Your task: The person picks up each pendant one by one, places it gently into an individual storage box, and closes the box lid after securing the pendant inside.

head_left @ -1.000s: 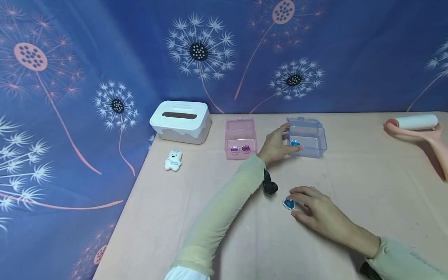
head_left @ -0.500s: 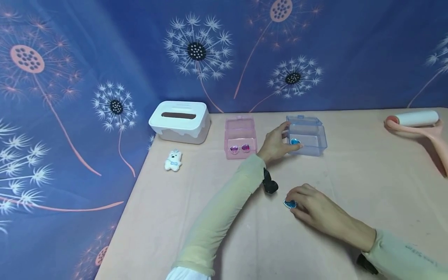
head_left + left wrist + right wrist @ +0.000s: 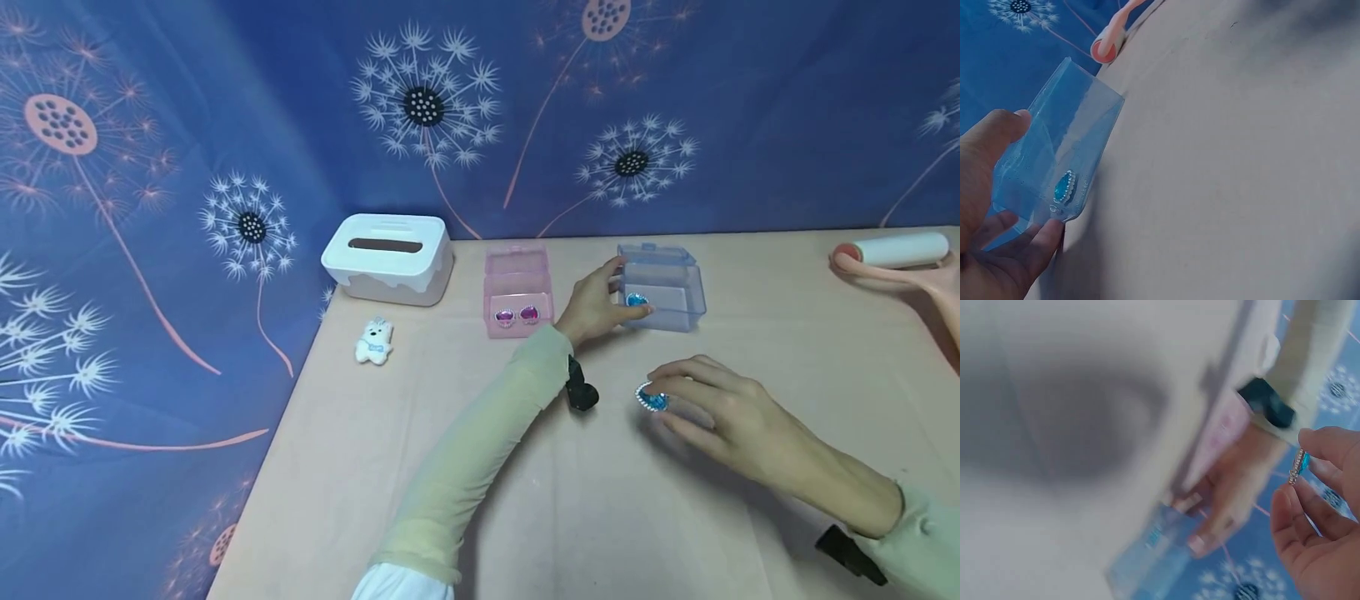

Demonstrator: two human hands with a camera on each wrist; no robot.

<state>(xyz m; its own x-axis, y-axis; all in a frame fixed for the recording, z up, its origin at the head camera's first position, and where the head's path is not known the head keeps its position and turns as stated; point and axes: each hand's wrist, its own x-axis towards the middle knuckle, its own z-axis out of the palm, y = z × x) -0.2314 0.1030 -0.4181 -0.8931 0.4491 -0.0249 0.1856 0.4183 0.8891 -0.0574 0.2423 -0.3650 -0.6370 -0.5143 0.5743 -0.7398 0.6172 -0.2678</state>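
Note:
My left hand (image 3: 592, 307) grips the left side of an open, see-through blue plastic box (image 3: 678, 310), thumb at the front. One blue gem with a pearly beaded rim (image 3: 1065, 187) lies inside near that hand. Between the thumb and fingers of my right hand (image 3: 738, 414) a second blue gem (image 3: 653, 402) with a beaded rim is pinched, raised over the table in front of the box. The right wrist view shows this pinched gem (image 3: 1298, 466) edge-on. To the left stands an open pink box (image 3: 517, 287) holding two magenta gems (image 3: 529, 315).
A white tissue box (image 3: 388, 260) stands at the back left, with a small white bear figure (image 3: 374, 341) in front of it. A pink-handled lint roller (image 3: 900, 250) lies at the far right. Behind the table hangs a blue dandelion-print cloth (image 3: 480, 108).
My right hand has taken the blue gem up off the table and moved it right and toward the back, nearer the blue box. The left hand keeps its hold on the box.

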